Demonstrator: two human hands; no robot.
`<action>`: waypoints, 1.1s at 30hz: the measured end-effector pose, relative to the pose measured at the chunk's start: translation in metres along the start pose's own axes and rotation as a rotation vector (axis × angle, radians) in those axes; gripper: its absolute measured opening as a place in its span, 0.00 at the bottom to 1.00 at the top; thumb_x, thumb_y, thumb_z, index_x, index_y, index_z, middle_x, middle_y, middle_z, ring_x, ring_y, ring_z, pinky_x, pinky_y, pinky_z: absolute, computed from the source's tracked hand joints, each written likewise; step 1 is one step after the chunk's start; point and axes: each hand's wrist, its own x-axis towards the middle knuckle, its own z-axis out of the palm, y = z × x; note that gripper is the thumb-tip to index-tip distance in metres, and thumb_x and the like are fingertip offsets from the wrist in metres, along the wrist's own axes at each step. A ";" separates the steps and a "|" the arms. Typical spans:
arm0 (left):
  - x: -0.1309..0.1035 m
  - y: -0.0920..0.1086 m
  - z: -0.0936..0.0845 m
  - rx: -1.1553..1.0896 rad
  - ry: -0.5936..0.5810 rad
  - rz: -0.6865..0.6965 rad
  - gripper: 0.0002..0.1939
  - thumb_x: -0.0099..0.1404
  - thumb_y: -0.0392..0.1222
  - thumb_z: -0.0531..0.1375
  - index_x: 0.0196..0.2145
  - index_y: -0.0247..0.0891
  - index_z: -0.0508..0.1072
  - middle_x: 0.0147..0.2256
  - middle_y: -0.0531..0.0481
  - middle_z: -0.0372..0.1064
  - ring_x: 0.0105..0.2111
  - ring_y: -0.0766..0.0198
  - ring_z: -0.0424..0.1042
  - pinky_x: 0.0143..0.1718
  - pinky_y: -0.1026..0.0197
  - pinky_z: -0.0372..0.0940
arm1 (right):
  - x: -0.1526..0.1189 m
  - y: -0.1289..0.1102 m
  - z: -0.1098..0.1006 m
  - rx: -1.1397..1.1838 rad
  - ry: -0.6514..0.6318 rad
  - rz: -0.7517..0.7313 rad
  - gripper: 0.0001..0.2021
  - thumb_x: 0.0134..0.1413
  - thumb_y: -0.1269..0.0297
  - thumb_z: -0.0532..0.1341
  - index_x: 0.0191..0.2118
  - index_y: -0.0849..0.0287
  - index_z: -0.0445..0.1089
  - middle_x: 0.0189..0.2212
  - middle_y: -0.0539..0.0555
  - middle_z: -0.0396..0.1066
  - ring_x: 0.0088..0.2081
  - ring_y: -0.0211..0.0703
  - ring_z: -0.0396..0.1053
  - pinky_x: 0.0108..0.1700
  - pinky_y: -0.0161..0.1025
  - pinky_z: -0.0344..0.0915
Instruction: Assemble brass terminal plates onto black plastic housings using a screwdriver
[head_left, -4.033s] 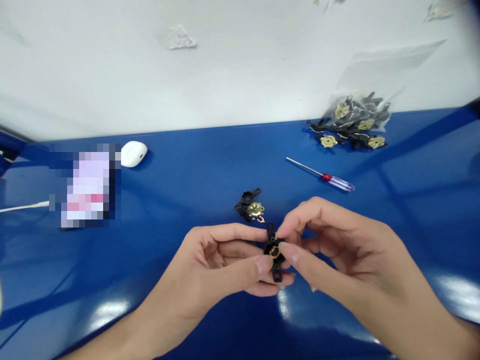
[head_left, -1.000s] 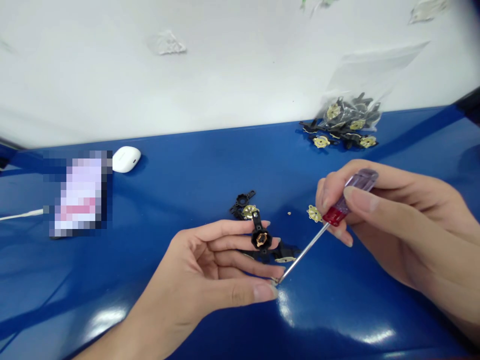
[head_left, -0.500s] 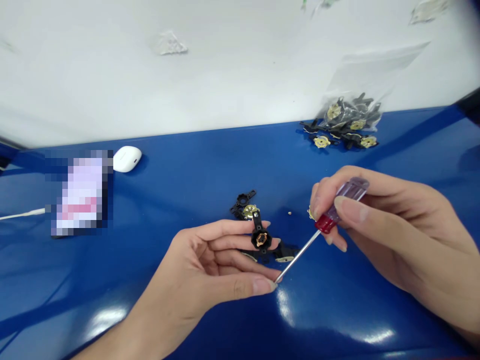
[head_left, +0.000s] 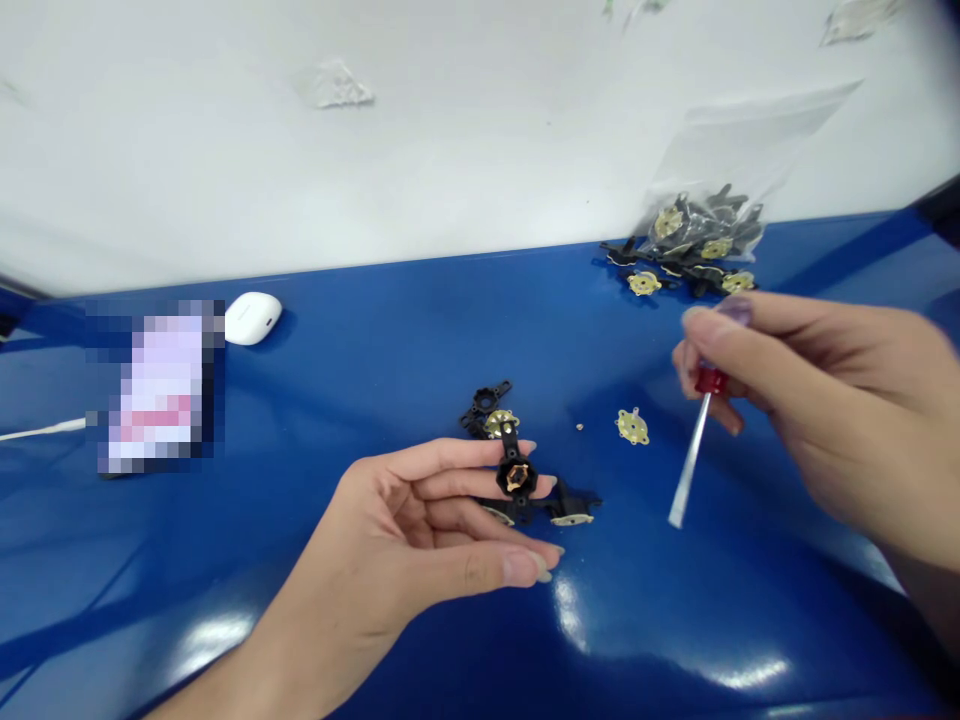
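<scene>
My left hand (head_left: 442, 525) holds a small black plastic part (head_left: 508, 448) with a copper-coloured piece in its octagonal cup. The part lies across the fingers, while the thumb is apart from it. In my right hand (head_left: 817, 400) is a screwdriver (head_left: 691, 455) with a clear purple and red handle, its flat tip pointing down and touching nothing. Between the hands lie a thin brass-coloured plate (head_left: 632, 426) and a tiny metal piece (head_left: 580, 427), perhaps a screw. Behind the left fingers are more black parts (head_left: 486, 400) with brass-coloured discs, partly hidden.
A clear plastic bag (head_left: 720, 220) of similar black parts leans on the white wall at the back right, with loose ones before it. At left are a blurred phone (head_left: 157, 390), a white cable (head_left: 45, 430) and a white case (head_left: 253, 318) on the blue table (head_left: 360, 360).
My right hand has moved right and up with the screwdriver. Its tip has left the left thumb and swung downward, uncovering the brass-coloured plate. My left hand has hardly moved.
</scene>
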 end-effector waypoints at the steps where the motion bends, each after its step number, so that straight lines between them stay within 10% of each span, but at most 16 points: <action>1: 0.000 0.000 0.000 0.002 -0.002 -0.005 0.25 0.58 0.24 0.87 0.49 0.44 0.92 0.42 0.43 0.94 0.39 0.52 0.95 0.44 0.65 0.87 | 0.003 0.002 -0.001 -0.030 -0.035 0.013 0.30 0.76 0.32 0.67 0.30 0.52 0.74 0.26 0.49 0.70 0.27 0.42 0.64 0.29 0.43 0.58; 5: -0.001 0.000 -0.002 0.016 -0.017 -0.013 0.25 0.60 0.25 0.86 0.50 0.46 0.92 0.41 0.44 0.94 0.40 0.51 0.95 0.44 0.66 0.87 | 0.011 0.011 0.000 -0.180 -0.148 -0.005 0.35 0.74 0.28 0.65 0.27 0.53 0.66 0.22 0.46 0.62 0.25 0.40 0.59 0.28 0.42 0.56; 18: 0.001 -0.003 -0.004 0.025 -0.007 -0.015 0.25 0.58 0.29 0.88 0.50 0.43 0.91 0.41 0.44 0.94 0.40 0.52 0.95 0.44 0.67 0.87 | 0.015 0.032 -0.005 -0.515 -0.146 -0.026 0.29 0.71 0.25 0.64 0.53 0.45 0.79 0.32 0.50 0.82 0.30 0.55 0.78 0.35 0.49 0.64; 33: 0.004 -0.004 -0.003 -0.001 0.007 -0.001 0.27 0.58 0.26 0.88 0.51 0.43 0.91 0.45 0.45 0.94 0.40 0.50 0.95 0.43 0.65 0.89 | 0.017 0.035 -0.016 -0.305 -0.390 -0.261 0.21 0.76 0.33 0.67 0.43 0.44 0.85 0.37 0.51 0.80 0.31 0.44 0.70 0.34 0.45 0.61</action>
